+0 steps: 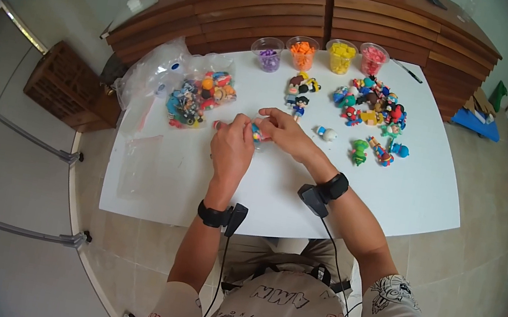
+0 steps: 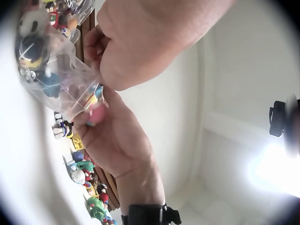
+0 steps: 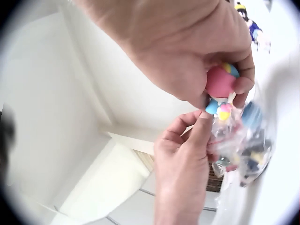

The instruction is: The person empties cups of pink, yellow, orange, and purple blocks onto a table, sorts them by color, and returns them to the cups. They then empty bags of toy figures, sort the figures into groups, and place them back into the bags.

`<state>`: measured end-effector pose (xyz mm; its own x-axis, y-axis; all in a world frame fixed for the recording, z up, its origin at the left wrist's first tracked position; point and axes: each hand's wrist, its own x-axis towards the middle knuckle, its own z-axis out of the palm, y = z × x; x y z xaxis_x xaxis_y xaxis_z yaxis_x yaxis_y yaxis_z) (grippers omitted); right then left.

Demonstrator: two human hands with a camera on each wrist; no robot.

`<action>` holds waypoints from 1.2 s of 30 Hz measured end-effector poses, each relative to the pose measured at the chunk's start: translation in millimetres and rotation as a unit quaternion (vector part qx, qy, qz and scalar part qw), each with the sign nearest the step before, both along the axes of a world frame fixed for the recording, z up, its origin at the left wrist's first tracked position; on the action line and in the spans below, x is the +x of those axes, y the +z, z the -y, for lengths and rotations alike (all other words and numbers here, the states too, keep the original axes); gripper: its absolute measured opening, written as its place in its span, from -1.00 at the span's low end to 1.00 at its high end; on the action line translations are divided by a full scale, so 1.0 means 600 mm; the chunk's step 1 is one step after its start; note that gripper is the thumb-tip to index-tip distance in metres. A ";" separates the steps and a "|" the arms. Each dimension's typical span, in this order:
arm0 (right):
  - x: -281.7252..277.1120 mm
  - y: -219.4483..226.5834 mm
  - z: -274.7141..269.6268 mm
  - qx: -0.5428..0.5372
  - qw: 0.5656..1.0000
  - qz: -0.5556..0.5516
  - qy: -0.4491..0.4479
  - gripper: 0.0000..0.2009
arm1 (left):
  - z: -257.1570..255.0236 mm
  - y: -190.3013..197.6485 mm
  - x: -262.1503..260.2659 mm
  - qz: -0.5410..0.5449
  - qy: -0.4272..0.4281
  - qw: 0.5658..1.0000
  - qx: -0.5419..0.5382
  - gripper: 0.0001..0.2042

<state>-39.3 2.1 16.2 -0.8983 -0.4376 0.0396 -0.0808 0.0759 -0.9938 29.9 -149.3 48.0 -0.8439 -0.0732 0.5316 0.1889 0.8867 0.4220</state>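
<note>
My right hand (image 1: 285, 133) holds a small toy figure (image 3: 221, 83) with a round pink head and a blue and yellow patch. Close against it, my left hand (image 1: 232, 148) pinches clear plastic (image 3: 224, 133) at the figure's lower end, thumb and fingertips together in the right wrist view. In the left wrist view the right hand (image 2: 115, 138) is below the left hand (image 2: 140, 42), with the pink head partly covered by fingers. Both hands are over the middle of the white table (image 1: 194, 189). Left of them lies a clear bag of toy figures (image 1: 200, 98).
Cups of purple (image 1: 269, 59), orange (image 1: 302, 55), yellow (image 1: 341, 58) and pink pieces (image 1: 373, 61) line the table's back edge. Loose toy figures (image 1: 371, 108) cluster at right, with a green one (image 1: 359, 152) nearer. Crumpled clear plastic (image 1: 154, 69) lies at the left; a pen (image 1: 409, 72) is back right.
</note>
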 end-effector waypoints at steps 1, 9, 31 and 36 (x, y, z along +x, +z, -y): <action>0.006 -0.008 0.007 -0.040 0.999 0.019 0.002 -0.47 | 0.007 -0.003 0.001 0.002 0.003 1.000 -0.002 -0.95; 0.049 0.028 -0.004 0.022 0.984 -0.177 -0.008 -0.49 | 0.029 0.005 0.001 -0.001 0.028 0.997 0.066 -0.97; -0.035 0.033 0.018 0.156 0.984 -0.087 0.010 -0.77 | 0.077 0.045 0.004 -0.006 -0.005 1.000 -0.021 -0.95; -0.033 -0.011 -0.026 0.109 0.992 -0.050 0.032 -0.78 | 0.045 0.009 0.004 -0.035 -0.057 0.998 0.011 -0.94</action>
<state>-59.0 17.7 9.4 -0.8650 -0.5011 0.0258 -0.1898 0.2790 -0.9413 32.0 -176.0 53.3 -0.8085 0.0088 0.5884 0.3171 0.8489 0.4230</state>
